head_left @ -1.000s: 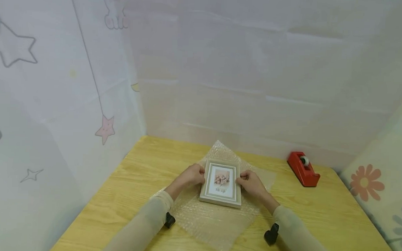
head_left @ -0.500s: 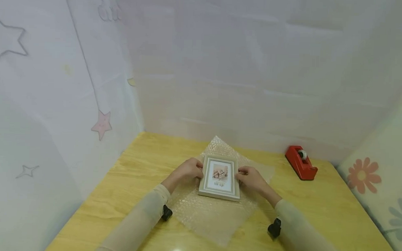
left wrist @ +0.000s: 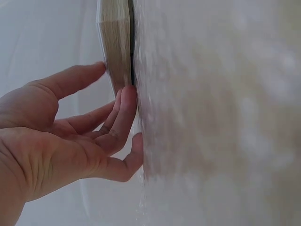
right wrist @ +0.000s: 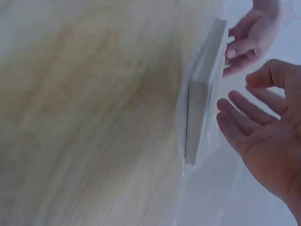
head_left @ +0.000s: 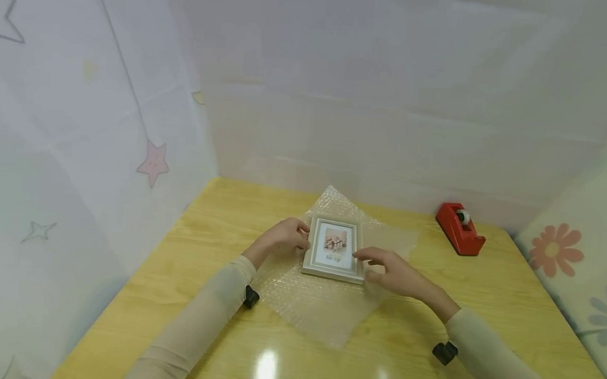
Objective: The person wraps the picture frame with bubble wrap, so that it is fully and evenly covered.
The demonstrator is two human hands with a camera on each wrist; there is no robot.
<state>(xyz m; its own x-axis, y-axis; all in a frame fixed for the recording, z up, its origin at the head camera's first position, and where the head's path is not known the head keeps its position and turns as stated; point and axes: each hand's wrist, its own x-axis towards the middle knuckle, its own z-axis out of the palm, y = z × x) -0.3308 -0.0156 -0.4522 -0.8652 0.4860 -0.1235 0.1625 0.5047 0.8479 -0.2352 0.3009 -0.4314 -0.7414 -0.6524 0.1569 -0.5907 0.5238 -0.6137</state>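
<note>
A picture frame with a pale border and a blossom print lies face up on a sheet of bubble wrap. At its left edge my left hand holds it. In the left wrist view, the thumb of that left hand meets the front edge of the frame, and curled fingers touch its side. My right hand hovers by the right edge, fingers loosely bent. In the right wrist view, a gap shows between this right hand and the frame.
A red tape dispenser with a roll of tape stands at the back right of the yellow wood-grain table. Patterned cloth walls rise behind and at both sides. Each sleeve carries a small black wrist device.
My right hand has let go of the frame's right edge and drawn back a little to the right. The left hand stays at the left edge. The head view has tilted down.
</note>
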